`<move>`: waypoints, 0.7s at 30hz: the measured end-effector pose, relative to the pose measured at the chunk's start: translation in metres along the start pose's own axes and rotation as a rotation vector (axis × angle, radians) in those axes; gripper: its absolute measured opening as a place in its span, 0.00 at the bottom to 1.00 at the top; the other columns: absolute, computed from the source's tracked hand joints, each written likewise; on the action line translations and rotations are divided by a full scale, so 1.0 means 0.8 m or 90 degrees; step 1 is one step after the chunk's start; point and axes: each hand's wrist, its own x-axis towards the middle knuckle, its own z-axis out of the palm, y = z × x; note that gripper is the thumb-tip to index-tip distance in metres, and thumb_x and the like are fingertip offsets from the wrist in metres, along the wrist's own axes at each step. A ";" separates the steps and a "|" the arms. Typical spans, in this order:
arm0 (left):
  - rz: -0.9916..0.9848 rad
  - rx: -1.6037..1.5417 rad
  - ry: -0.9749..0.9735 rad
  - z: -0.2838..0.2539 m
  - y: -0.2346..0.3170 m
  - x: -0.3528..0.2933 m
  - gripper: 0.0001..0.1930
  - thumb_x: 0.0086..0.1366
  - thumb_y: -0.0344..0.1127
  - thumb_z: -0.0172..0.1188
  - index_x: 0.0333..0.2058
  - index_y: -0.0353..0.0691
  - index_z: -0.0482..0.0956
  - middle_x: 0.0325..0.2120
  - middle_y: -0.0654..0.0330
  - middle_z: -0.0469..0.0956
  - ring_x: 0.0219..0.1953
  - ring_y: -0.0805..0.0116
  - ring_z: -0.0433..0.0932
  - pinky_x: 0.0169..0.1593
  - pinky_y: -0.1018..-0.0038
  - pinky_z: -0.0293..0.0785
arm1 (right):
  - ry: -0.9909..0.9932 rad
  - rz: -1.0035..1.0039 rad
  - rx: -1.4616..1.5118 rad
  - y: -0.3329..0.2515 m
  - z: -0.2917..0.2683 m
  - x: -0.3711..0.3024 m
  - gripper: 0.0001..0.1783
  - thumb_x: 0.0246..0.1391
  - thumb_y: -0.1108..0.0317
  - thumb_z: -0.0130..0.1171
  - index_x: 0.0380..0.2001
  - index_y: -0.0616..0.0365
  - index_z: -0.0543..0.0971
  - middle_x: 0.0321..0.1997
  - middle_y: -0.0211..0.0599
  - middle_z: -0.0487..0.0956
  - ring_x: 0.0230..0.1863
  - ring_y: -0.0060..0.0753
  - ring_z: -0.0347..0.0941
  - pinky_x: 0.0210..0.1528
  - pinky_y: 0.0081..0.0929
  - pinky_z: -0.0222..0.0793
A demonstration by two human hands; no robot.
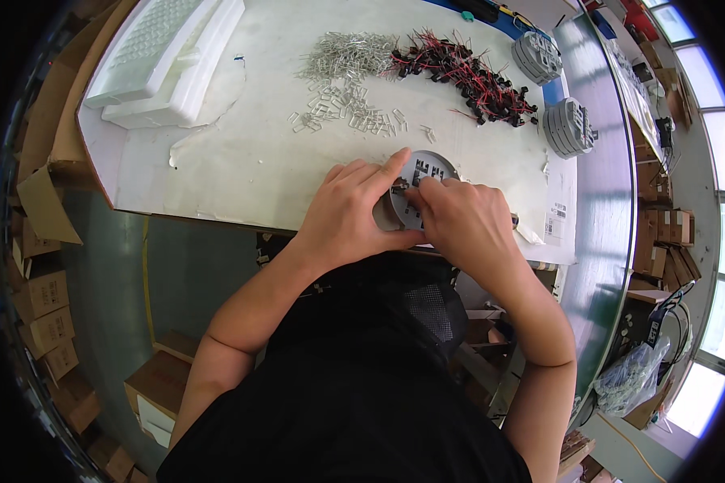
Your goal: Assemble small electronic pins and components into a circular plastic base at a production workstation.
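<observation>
Disc: We see a round grey disc (429, 164) with dark slots in its face, between the hands at the near edge of the surface (258, 165); whether it rests there or is held slightly raised, we cannot tell.
Long axis: Being round, the disc shows us no clear long axis.
Left hand: We find the left hand (345, 211) at nearly 9 o'clock from the disc, half open, its thumb and forefinger spread in a wide curve about the left of the rim.
Right hand: At 4 o'clock is the right hand (467, 219), its fingers bent close together, tips over the disc's face; we cannot tell whether they pinch a small piece.
Nearer hand: Both are at the disc, yet we see the right reach farther in across the face, while the left is mainly at the rim.
Clips: At 11 o'clock we have a loose heap of pale clips (350, 60), some scattered toward the disc.
Wired parts: Toward 12:30 lie black parts with red wires (459, 72), meeting the heap's right side.
Stacks: We see one grey stack (568, 129) at 2 o'clock and another stack (537, 58) beyond it.
Foam: White foam trays (157, 68) sit at 10 o'clock, well apart from us.
</observation>
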 end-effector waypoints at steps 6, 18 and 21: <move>-0.009 -0.022 -0.004 -0.002 -0.006 0.000 0.55 0.48 0.60 0.83 0.69 0.34 0.74 0.43 0.50 0.85 0.47 0.52 0.83 0.59 0.56 0.75 | -0.012 -0.002 -0.023 -0.004 -0.006 0.005 0.17 0.69 0.55 0.63 0.26 0.52 0.79 0.21 0.38 0.80 0.23 0.50 0.80 0.24 0.46 0.73; 0.007 -0.036 0.038 0.004 -0.008 -0.002 0.56 0.43 0.54 0.87 0.71 0.41 0.74 0.33 0.57 0.79 0.37 0.57 0.79 0.54 0.60 0.76 | -0.050 -0.045 -0.119 -0.007 -0.010 0.006 0.16 0.67 0.54 0.64 0.28 0.50 0.83 0.21 0.36 0.82 0.21 0.43 0.83 0.21 0.39 0.72; 0.007 -0.036 0.042 0.004 -0.011 -0.002 0.56 0.43 0.54 0.87 0.71 0.41 0.74 0.33 0.57 0.79 0.37 0.57 0.79 0.54 0.60 0.76 | -0.077 -0.040 -0.108 -0.002 -0.011 0.007 0.14 0.66 0.54 0.65 0.30 0.50 0.84 0.21 0.37 0.82 0.22 0.44 0.83 0.22 0.39 0.73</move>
